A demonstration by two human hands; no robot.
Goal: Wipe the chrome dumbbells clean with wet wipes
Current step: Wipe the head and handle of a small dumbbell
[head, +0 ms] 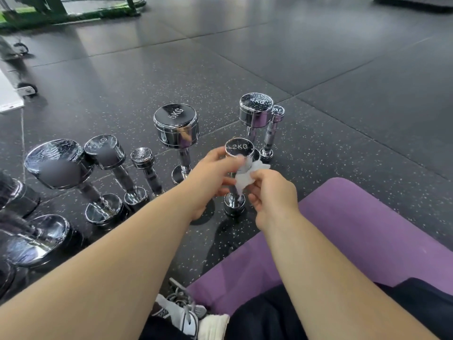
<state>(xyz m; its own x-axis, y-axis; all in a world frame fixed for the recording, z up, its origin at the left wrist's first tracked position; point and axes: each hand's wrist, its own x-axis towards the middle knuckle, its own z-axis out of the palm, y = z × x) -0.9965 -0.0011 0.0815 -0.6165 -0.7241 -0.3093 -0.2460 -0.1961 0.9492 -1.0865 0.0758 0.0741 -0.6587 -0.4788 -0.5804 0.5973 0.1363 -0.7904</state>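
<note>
A chrome 2KG dumbbell (239, 147) stands upright on the dark rubber floor in front of me. My left hand (213, 177) grips it just under the top head, fingers curled round it. My right hand (272, 195) pinches a crumpled white wet wipe (247, 175) and holds it against the handle and the underside of the top head. The handle is mostly hidden behind the wipe and my fingers; the bottom head (234, 204) shows below them.
More chrome dumbbells stand upright around it: a 5KG (176, 123), a 4KG (255, 109), a thin one (273, 131) at the right, and several at the left (105, 153). A purple mat (355, 229) lies under my legs. Green equipment (49, 11) stands far left.
</note>
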